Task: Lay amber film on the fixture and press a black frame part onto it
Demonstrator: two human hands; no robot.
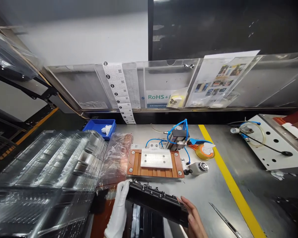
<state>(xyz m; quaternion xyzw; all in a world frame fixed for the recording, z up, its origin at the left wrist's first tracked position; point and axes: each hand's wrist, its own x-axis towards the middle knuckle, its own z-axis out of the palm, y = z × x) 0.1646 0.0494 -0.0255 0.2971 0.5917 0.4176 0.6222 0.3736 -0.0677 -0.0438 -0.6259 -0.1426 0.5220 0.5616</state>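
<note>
View from my head over the grey tabletop (208, 191). My left hand (119, 211), in a white glove, has its grip closed on the left end of a long black plastic part (156, 202), fingers wrapped over the upper corner; my bare right hand (194, 218) closes its grip on the right end, thumb on the near face. The part is held between both hands just above the near edge of the tabletop, tilted so its left end sits higher and farther from me; small pegs line its top edge. Directly behind it lies a fixture with a brown base plate (132, 163) bolted at the corners and a white ribbed block (156, 158) at its middle. Blue air hoses (176, 127) loop from a small grey valve unit (180, 137) at the fixture's rear right. Just beside that, a roll of yellow tape (204, 152) with a white scrap in it, and a round metal button (203, 166) to the fixture's right. A yellow line (229, 180) runs diagonally across the tabletop, right of the fixture. Metal tweezers (224, 219) lie near my right hand. To my left, stacked clear plastic trays (49, 172) and a crumpled clear bag (118, 150); behind them, a blue bin (96, 127). A white perforated plate (275, 145) stands well apart at right
</note>
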